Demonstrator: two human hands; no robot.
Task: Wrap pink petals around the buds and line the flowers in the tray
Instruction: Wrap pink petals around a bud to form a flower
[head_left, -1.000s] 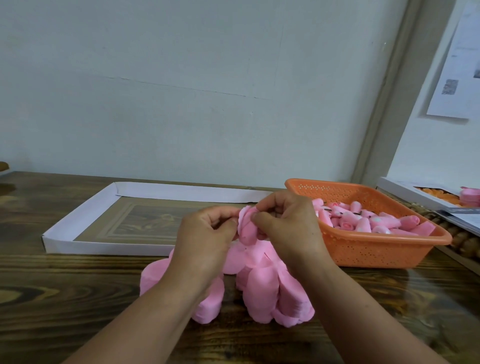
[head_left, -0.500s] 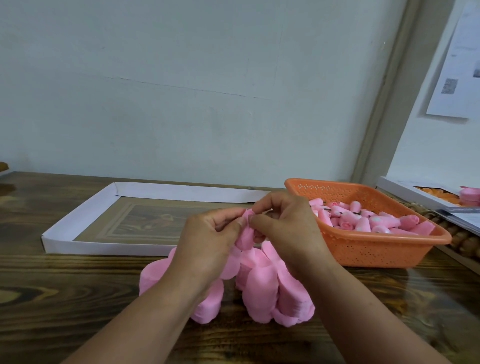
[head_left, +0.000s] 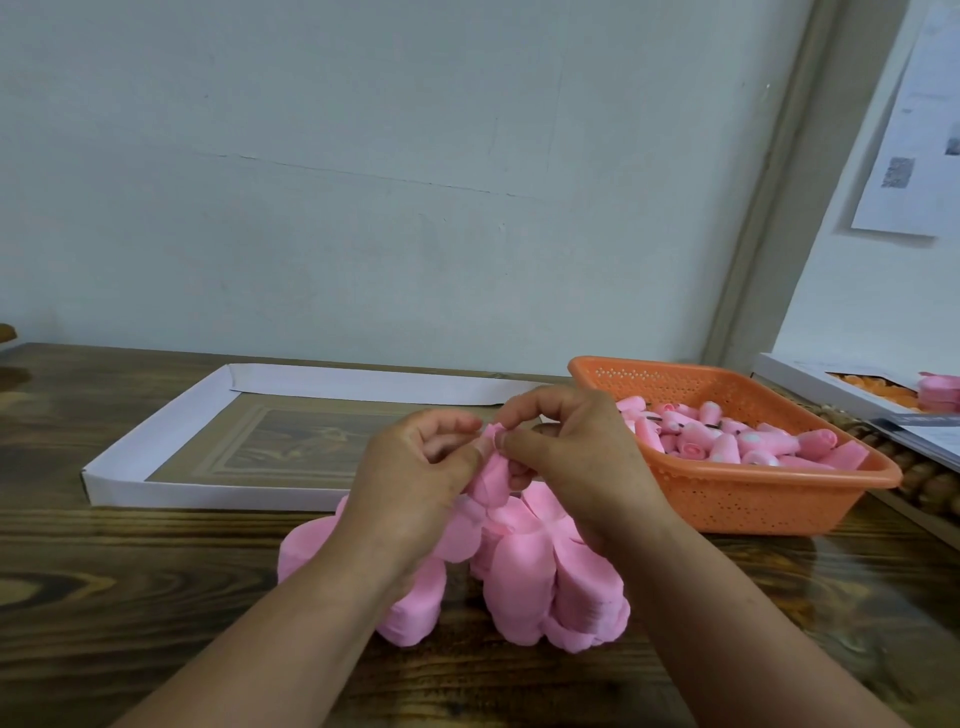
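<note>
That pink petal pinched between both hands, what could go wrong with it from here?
The petal is thin and both the left hand and the right hand pinch it, so a hard tug might tear it. Loose petal stacks lie right under the wrists and could get swept off the table. The white tray sits behind the hands, so reaching over may knock the stacks.

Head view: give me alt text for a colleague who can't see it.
Both hands, left hand and right hand, pinch a pink flower above stacked pink petals on a wooden table. Behind lies a white tray; right, an orange basket holds pink buds.
</note>
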